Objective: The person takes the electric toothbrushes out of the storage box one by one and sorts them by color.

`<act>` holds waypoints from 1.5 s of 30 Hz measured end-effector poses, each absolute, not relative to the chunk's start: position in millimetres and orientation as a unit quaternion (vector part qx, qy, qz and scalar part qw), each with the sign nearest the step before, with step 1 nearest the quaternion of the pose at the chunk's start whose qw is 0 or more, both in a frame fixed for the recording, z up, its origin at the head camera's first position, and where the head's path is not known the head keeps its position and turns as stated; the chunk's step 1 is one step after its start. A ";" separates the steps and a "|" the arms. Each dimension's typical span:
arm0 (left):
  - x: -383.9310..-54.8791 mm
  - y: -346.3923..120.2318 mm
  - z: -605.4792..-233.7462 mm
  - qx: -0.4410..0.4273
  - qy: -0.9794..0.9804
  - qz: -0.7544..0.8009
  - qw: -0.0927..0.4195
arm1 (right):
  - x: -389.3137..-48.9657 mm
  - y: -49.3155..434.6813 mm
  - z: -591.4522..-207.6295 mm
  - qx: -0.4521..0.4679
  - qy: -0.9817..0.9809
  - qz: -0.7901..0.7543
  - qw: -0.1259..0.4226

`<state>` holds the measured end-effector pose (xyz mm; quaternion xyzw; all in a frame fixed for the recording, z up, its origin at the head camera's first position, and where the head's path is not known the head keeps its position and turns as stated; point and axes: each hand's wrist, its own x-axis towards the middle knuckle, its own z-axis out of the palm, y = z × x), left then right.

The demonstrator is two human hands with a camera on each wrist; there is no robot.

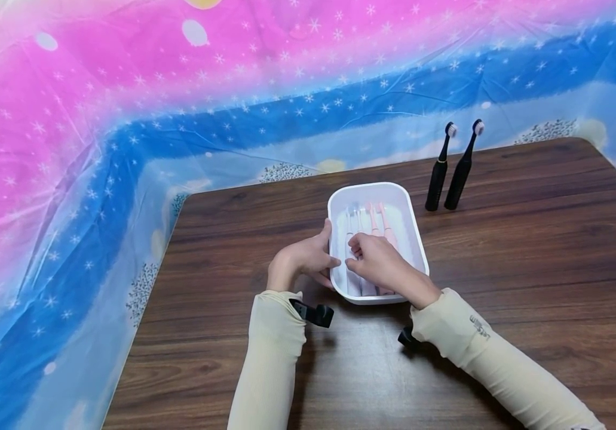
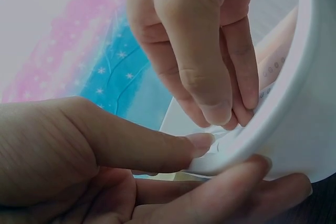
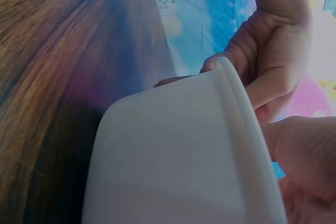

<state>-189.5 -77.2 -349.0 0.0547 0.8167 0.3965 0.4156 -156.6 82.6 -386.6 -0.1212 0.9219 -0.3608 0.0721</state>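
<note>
A white plastic bin (image 1: pixel 408 233) stands on the table with toothbrushes lying lengthwise inside. Two pale, whitish toothbrushes (image 1: pixel 349 232) are on its left side, and two pink toothbrushes (image 1: pixel 387 232) lie to their right. My left hand (image 1: pixel 308 257) grips the bin's left rim, the thumb over the inner side and the fingers along the outer wall. Reaching in over the near right corner, my right hand (image 1: pixel 383 261) has its fingers bent down at the leftmost whitish toothbrush; I cannot tell whether they pinch it. Its palm and wrist hide parts of the toothbrush handles.
Two black electric toothbrushes (image 1: pixel 437 179) stand upright behind and right of the bin, close together. The dark wooden table (image 1: pixel 517 251) extends around the bin. A pink and blue patterned cloth (image 1: pixel 264 89) hangs behind the table's far and left edges.
</note>
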 end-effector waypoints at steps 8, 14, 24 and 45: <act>-189.6 -78.5 -347.0 0.059 0.820 0.388 0.416 | -160.4 77.8 -381.7 -0.114 0.932 -0.334 0.083; -189.7 -79.6 -347.4 0.059 0.817 0.394 0.418 | -165.1 73.9 -377.3 -0.098 0.937 -0.317 0.108; -189.6 -78.5 -346.8 0.055 0.814 0.402 0.416 | -174.0 71.7 -373.2 -0.074 0.938 -0.312 0.133; -189.3 -78.4 -348.3 0.056 0.809 0.406 0.422 | -187.1 63.5 -372.5 -0.062 0.946 -0.281 0.150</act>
